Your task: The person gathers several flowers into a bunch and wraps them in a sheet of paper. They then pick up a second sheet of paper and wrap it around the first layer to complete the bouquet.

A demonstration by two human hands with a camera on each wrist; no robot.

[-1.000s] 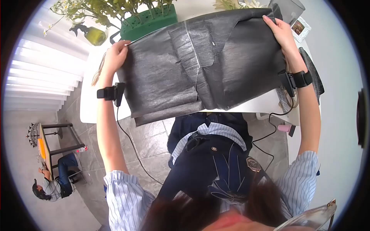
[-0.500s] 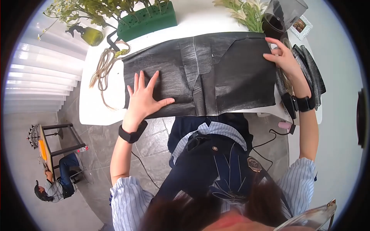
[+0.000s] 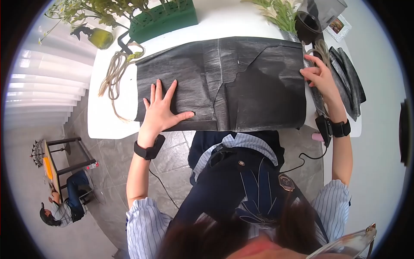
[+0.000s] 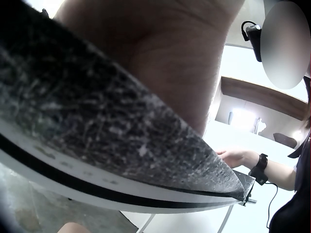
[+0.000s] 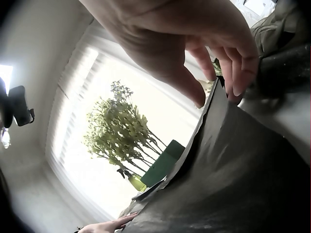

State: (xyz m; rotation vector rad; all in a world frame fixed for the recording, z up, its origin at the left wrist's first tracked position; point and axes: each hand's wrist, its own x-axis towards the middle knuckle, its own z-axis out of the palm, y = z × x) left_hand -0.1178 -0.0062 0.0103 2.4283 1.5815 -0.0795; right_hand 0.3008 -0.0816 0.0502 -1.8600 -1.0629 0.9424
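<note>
A large black creased sheet [image 3: 269,95] lies across the front of the white table, with a seam down its middle and an irregular overlapping piece at upper right. My left hand [image 3: 159,112] rests palm down on its left part, fingers spread and thumb pointing right. At the sheet's right edge is my right hand [image 3: 323,84], fingers loosely bent. In the right wrist view the thumb of the right hand [image 5: 180,48] stands apart from the fingers, whose tips are right at the raised edge of the sheet [image 5: 218,160].
A bundle of beige cord [image 3: 114,80] lies left of the sheet. Behind stand a green block [image 3: 164,21] with stems and a yellow-green spray bottle [image 3: 101,39]. Dark rolls [image 3: 349,82], a dark container [image 3: 308,26] and a framed picture [image 3: 338,28] are at right. Another person [image 3: 62,211] sits far left.
The sheet, held up at both sides a second ago, came down onto the table. My left hand left its corner and went flat on it; the right hand moved down along the right edge.
</note>
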